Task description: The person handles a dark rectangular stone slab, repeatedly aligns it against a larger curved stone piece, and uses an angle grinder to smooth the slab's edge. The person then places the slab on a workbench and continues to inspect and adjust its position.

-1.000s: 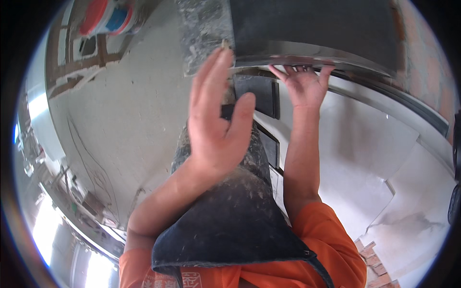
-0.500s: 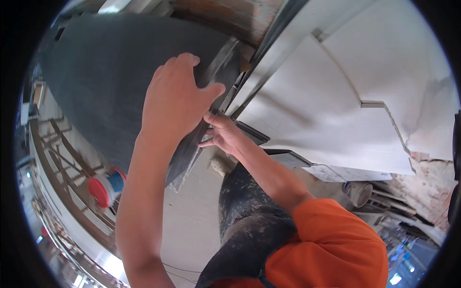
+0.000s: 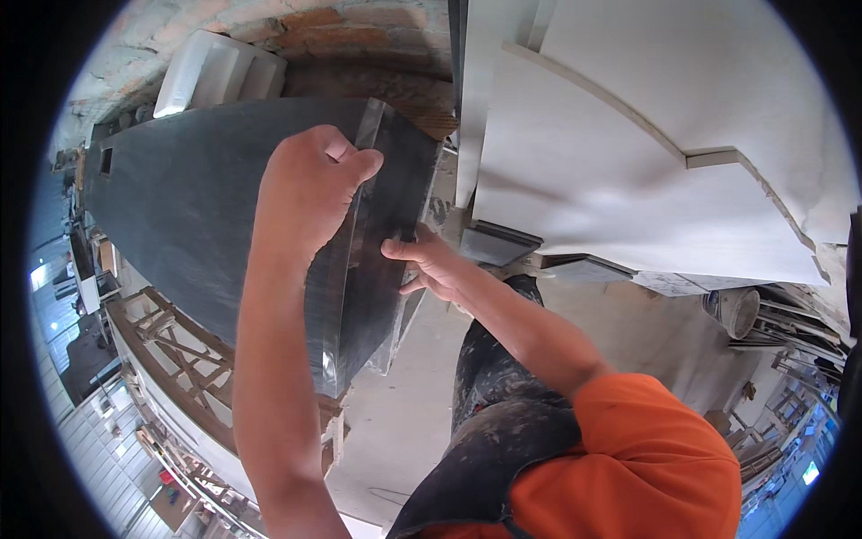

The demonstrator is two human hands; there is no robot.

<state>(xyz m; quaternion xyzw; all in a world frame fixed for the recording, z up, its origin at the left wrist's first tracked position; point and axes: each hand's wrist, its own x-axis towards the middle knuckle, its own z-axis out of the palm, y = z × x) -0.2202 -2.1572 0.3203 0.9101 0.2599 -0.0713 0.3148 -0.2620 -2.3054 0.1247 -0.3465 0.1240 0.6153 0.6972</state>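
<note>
A long dark grey polished stone slab (image 3: 197, 207) stands on edge across the left half of the head view. My left hand (image 3: 310, 189) reaches up from the lower left, its fingers curled over the slab's near corner edge. My right hand (image 3: 429, 265), on the arm with the orange sleeve, grips the slab's narrow glossy end face just below, thumb on the face and fingers at its far side. A dark dusty apron (image 3: 503, 431) hangs beneath my arms.
Large white stone slabs (image 3: 673, 162) lean at the right, with small dark offcuts (image 3: 498, 242) at their foot. A wooden trestle frame (image 3: 180, 350) runs under the dark slab. There is a brick wall (image 3: 359, 27) behind, a white moulded block (image 3: 215, 72), a bucket (image 3: 736, 310) and a concrete floor (image 3: 404, 422).
The view has swung and the slab now fills more of the left. My left hand has shifted to the slab's corner edge, and my right hand stays on its end face.
</note>
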